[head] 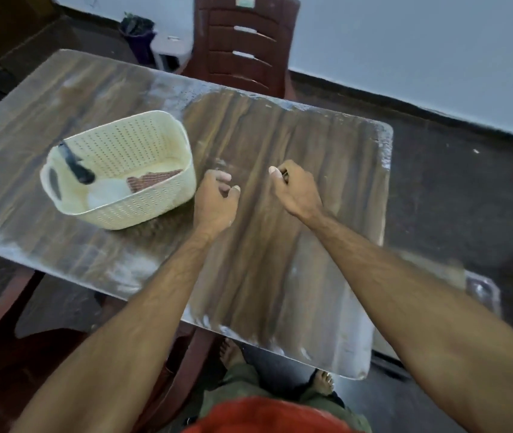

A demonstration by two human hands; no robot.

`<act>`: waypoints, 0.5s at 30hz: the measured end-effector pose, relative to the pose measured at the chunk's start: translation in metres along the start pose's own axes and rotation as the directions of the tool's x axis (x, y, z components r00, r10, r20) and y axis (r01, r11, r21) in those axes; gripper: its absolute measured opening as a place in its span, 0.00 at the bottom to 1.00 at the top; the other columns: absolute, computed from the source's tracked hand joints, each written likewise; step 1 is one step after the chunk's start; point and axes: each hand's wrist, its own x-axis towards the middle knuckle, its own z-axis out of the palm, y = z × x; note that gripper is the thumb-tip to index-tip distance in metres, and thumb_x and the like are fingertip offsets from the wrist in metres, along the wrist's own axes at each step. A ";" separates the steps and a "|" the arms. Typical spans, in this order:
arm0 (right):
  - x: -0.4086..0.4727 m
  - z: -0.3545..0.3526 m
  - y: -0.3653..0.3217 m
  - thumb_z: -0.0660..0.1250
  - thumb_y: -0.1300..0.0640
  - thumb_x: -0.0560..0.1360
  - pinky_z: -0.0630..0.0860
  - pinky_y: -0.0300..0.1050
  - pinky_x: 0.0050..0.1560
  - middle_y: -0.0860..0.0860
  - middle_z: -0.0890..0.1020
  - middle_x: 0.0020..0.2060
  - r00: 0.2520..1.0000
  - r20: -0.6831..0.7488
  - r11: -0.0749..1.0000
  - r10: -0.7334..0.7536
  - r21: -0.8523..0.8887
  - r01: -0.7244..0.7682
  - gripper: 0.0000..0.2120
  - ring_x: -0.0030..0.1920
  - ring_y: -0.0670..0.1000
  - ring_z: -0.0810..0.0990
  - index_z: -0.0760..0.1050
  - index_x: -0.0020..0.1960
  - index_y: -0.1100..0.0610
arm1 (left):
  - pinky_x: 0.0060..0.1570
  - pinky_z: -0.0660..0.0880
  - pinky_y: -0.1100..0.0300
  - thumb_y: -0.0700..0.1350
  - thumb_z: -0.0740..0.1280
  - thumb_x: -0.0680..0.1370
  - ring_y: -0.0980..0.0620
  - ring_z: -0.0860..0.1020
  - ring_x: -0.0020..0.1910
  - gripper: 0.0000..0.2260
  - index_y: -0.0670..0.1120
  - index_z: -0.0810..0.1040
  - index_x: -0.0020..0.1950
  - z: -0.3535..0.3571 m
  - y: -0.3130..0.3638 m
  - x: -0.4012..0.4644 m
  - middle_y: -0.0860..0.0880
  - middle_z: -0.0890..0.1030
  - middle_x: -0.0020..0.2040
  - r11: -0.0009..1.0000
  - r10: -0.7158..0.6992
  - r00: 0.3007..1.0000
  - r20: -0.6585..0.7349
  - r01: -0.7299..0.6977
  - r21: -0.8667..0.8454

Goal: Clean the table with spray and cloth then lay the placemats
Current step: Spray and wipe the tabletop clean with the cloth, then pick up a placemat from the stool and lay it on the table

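So, both hands out over the middle of the desk (pixel 295 245), nothing gripped as far as can be told. Left hand (pixel 214 198) loosely curled, fingertips tucked in, holding nothing, hovering just right of the basket (pixel 155 195). Right hand (pixel 292 192) curled tighter, almost a fist; something dark peeking between the fingers maybe, but too small and blurry to call, so no claim of a hold there.

Task stuff all sitting in the cream perforated basket on the left half of the desk: spray bottle (pixel 92 185) lying on its side with the dark nozzle pointing up toward the far-left rim, and a brownish checked cloth (pixel 152 179) crumpled along the near-right wall. No placemats visible anywhere, unless buried in the basket.

Handling guesses: bottle probably light plastic, rigid, a bit slick if wet, so best grabbed round the neck just under the trigger head. Cloth soft and floppy, no wrong spot, just pinch a bunch from the top. Basket itself looks light and likely to slide on that glossy top, so worth steadying with one hand while fishing things out. Whitish dusty streaks along the desk edges, so plenty left to wipe.
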 end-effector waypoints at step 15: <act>-0.129 -0.198 0.252 0.58 0.47 0.83 0.63 0.40 0.34 0.45 0.76 0.35 0.929 -0.202 0.947 0.311 -0.021 -0.321 0.13 0.36 0.44 0.73 0.72 0.46 0.54 | 0.47 0.73 0.63 0.42 0.70 0.77 0.55 0.75 0.37 0.10 0.46 0.74 0.56 0.294 0.082 -0.151 0.56 0.76 0.36 0.999 0.052 0.924 0.378 -0.049 -0.018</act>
